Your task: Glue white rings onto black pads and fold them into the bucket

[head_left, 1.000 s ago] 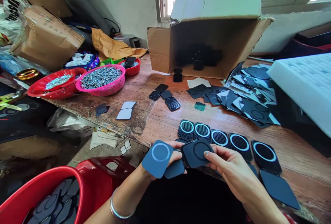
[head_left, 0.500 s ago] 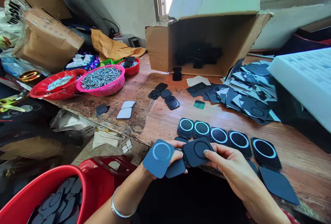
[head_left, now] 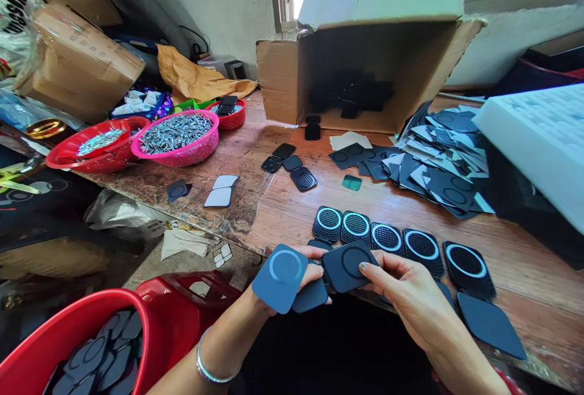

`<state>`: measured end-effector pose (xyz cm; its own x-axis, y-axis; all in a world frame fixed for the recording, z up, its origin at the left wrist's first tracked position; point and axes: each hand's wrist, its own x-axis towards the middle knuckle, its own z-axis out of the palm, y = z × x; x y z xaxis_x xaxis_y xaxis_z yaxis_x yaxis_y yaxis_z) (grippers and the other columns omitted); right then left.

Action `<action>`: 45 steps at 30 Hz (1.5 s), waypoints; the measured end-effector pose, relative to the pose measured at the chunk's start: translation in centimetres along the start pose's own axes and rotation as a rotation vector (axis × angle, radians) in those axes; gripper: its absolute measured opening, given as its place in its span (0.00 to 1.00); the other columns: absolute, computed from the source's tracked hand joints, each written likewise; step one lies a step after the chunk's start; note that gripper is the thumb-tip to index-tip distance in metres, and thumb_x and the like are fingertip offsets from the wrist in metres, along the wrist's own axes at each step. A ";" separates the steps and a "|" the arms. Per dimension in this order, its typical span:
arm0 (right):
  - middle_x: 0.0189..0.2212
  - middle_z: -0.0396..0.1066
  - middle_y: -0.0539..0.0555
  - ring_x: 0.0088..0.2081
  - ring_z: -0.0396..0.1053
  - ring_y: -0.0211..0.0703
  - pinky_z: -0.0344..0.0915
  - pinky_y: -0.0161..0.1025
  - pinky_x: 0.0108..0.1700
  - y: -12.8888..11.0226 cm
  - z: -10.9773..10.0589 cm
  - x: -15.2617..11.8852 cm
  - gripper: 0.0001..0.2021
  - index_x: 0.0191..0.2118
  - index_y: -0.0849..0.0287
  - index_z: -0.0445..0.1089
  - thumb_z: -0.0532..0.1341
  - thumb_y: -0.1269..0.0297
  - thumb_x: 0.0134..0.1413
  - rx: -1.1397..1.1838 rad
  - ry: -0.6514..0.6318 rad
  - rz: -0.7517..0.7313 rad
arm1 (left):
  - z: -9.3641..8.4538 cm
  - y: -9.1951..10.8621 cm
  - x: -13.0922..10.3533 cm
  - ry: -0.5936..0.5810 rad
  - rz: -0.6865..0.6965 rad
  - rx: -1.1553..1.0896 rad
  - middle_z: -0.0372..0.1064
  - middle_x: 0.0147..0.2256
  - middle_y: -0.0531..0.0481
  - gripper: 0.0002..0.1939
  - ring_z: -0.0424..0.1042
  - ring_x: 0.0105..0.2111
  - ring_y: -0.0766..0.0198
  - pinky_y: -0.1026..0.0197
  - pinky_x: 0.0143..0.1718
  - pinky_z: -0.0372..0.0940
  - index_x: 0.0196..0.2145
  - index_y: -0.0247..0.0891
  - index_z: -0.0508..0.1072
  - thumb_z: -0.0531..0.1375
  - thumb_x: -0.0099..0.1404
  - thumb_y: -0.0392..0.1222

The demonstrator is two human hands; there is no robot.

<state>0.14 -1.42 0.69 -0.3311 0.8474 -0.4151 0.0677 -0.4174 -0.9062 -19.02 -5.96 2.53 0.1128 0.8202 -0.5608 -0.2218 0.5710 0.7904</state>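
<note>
Both hands meet at the table's front edge, on a hinged dark two-panel pad (head_left: 349,266) that looks like a folding wireless charger. My left hand (head_left: 311,274) is closed around its left panel (head_left: 311,295) and the hinge. Over the back of that hand lies a loose square sheet (head_left: 280,278) with a ring printed on it. My right hand (head_left: 396,279) pinches the right panel's outer edge, its thumb pressed flat beside the ring on the dark face. Just beyond stands a row of similar open pads with mesh faces and pale rings (head_left: 385,238).
An open cardboard box (head_left: 279,81) stands at the back, with a heap of dark ring-marked sheets (head_left: 449,170) beside it. White foam (head_left: 538,139) is at right. A pink basket of metal parts (head_left: 176,136) sits left; a red tub (head_left: 143,322) holding dark pads is below.
The camera view has shifted slightly. Both hands keep nearly the same grip on the charger, and the loose sheet stays on my left hand.
</note>
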 end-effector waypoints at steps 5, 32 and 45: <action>0.29 0.74 0.53 0.31 0.67 0.40 0.66 0.36 0.36 0.0 0.1 0.1 0.19 0.24 0.61 0.73 0.73 0.49 0.37 0.007 0.007 -0.008 | -0.2 -0.2 0.0 -0.001 0.004 -0.007 0.76 0.26 0.49 0.26 0.74 0.23 0.64 0.63 0.27 0.71 0.46 0.29 0.76 0.65 0.48 0.42; 0.41 0.71 0.59 0.30 0.68 0.41 0.63 0.35 0.27 1.1 0.9 -0.6 0.15 0.21 0.57 0.71 0.62 0.52 0.50 -0.481 0.289 -0.400 | 0.4 -1.0 0.5 0.151 0.095 0.112 0.74 0.31 0.48 0.18 0.73 0.28 0.62 0.64 0.25 0.71 0.40 0.34 0.79 0.63 0.54 0.47; 0.41 0.69 0.58 0.39 0.69 0.47 0.65 0.40 0.39 2.1 1.2 -0.5 0.12 0.29 0.57 0.67 0.56 0.58 0.62 -0.972 0.426 -0.743 | -0.1 -2.2 1.0 0.158 0.222 0.220 0.77 0.34 0.46 0.19 0.75 0.31 0.59 0.65 0.26 0.69 0.45 0.35 0.78 0.61 0.59 0.48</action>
<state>-0.69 -3.10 -0.96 -0.2726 0.8839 0.3799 0.7090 0.4515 -0.5418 -18.51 -6.44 0.24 -0.0694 0.9194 -0.3871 -0.0082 0.3875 0.9218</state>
